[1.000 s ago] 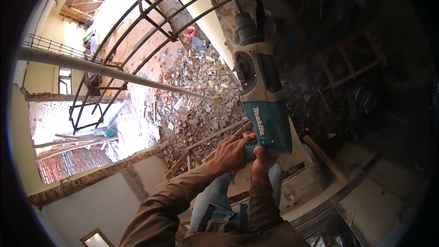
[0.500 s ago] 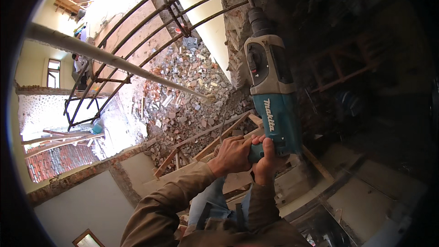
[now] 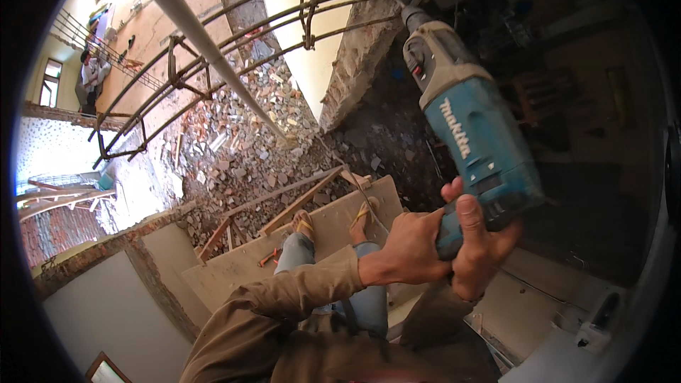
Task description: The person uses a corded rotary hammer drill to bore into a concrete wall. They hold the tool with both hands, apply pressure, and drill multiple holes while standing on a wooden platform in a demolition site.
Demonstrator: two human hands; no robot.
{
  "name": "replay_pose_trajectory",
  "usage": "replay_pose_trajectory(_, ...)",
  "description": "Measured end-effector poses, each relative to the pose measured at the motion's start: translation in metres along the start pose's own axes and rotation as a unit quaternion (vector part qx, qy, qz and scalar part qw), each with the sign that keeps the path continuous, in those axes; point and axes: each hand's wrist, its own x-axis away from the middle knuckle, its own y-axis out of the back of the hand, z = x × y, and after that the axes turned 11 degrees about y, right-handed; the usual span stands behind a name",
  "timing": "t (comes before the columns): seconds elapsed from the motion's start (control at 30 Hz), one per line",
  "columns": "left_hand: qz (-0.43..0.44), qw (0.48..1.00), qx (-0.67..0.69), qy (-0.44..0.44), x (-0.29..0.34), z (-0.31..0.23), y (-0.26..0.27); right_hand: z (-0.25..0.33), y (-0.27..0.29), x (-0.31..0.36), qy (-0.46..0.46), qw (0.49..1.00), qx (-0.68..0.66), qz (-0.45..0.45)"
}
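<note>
While the left hand (image 3: pixel 406 250) wraps its fingers round the rear handle (image 3: pixel 449 232) of the teal rotary hammer (image 3: pixel 486 131), the right hand (image 3: pixel 482 248) clasps it too, thumb upward; the tool slants ahead, bit (image 3: pixel 398 0) near the broken masonry edge (image 3: pixel 362 60).

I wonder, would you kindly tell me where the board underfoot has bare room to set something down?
On the board, one bare patch lies between the two feet, another left of the orange item. It is crowded beyond the board's far edge, with timbers and rubble, and where the left hand and right hand grip the drill.
</note>
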Motion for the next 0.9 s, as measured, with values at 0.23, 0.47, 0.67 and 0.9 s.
replay_pose_trajectory(0.23,-0.026,0.99,-0.04,-0.133,0.021,0.062,0.034,-0.052,-0.029,0.06,0.12,0.965,0.211,0.099)
replay_pose_trajectory(0.47,0.094,0.983,-0.135,-0.076,0.047,0.12,0.092,-0.102,-0.064,0.105,0.015,1.0,-0.012,0.014)
replay_pose_trajectory(0.67,0.152,0.979,-0.07,-0.114,0.038,0.122,0.108,-0.105,-0.083,0.112,0.066,0.998,0.019,-0.013)
replay_pose_trajectory(0.9,0.121,0.973,0.141,-0.135,0.024,0.097,0.114,-0.074,-0.117,0.087,0.139,0.938,0.297,0.113)
